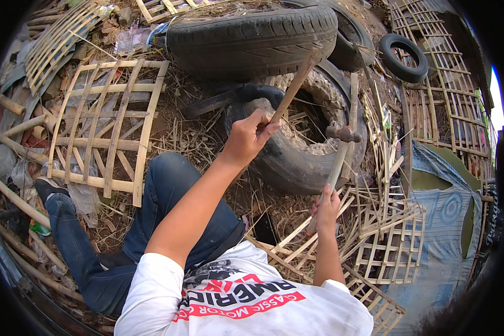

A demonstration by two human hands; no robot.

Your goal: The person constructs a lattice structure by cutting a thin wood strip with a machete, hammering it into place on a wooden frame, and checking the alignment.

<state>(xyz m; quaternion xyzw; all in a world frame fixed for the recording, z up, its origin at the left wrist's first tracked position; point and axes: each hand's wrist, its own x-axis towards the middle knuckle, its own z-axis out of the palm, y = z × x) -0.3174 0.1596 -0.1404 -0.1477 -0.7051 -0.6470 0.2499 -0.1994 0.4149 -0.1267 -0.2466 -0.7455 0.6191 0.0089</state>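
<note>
My left hand [248, 137] is closed round the lower end of a flat wooden stick [294, 89], which slants up and right toward the upper tire. In my right hand [326, 210] is a hammer [337, 162], gripped low on its pale handle. Its rusty head is raised in front of the lower tire [288, 171] and apart from the stick. That tire lies round a rough, pale, hollow block [308, 133] with dry strips inside. A larger tire [252, 42] leans above it, close to the stick's far end.
A bamboo lattice panel [107, 124] stands left of my bent knee. Loose bamboo strips and another lattice [391, 246] lie at the right, beside a blue cloth [431, 224]. A small tire [404, 57] sits farther back. Bamboo poles [17, 147] and plastic litter crowd the left.
</note>
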